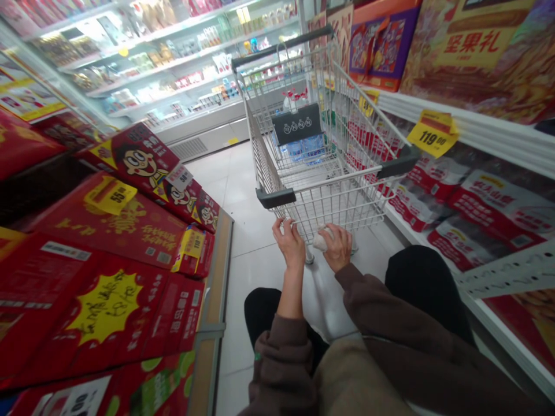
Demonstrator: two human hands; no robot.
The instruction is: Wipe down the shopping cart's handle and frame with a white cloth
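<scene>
Head view, hidden and cut-off detail. The white object [321, 239] in the right hand [337, 248] is largely covered by the fingers; its kind cannot be told. Bottled water [306, 149] in the shopping cart [321, 144] lies partly behind a black placard [297, 123] — the bottle count is unclear. Goods on the refrigerated shelves [173, 63] are too small and blurred to identify. Red cartons [95, 231] run off the left and bottom edges, gift boxes [472, 52] off the top edge, and red packs [489, 214] off the right edge — much small print is unreadable. The bottom edge cuts off the person's legs [425, 283].
</scene>
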